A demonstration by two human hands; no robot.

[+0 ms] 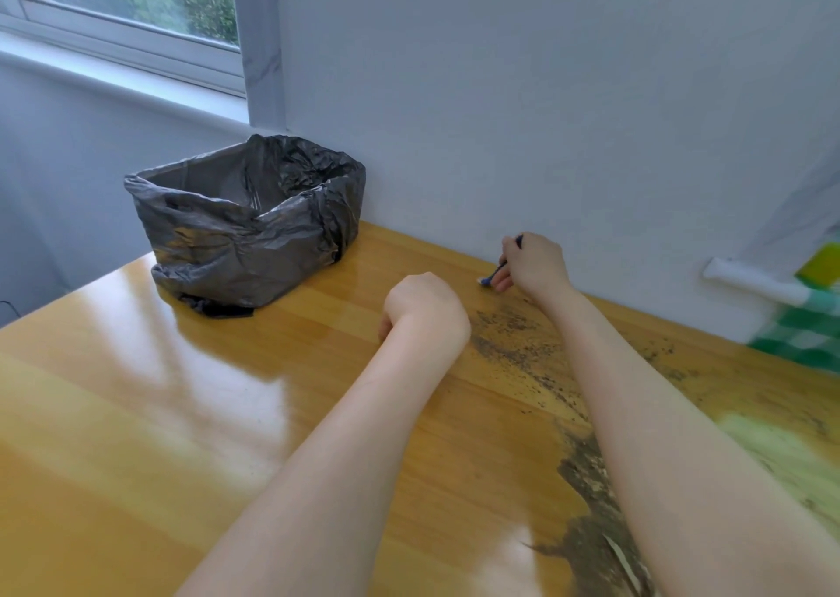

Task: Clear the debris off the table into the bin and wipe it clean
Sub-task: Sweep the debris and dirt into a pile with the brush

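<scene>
My right hand (536,262) pinches one thin blue-handled tool (495,273) near the wall. My left hand (425,305) rests on the table (182,414), fingers curled under; whether they hold anything I cannot tell. The debris (513,337), one dark scattered smear, looks light and crumbly, better swept than grasped. One bin (245,223) stands at the table's far corner.

Place: a room in a home, by the look of it.
Window: white-framed window (136,19) up on the left, with green trees beyond the glass.
Wall: plain pale painted wall (500,96).
Desk: glossy honey-coloured wooden desk (136,414) set against that wall.
Bin: small box-shaped bin lined with a crumpled grey plastic bag (236,232), standing on the desk.
Cloth: blurred green-and-white checked fabric (809,328) at the right edge.
</scene>
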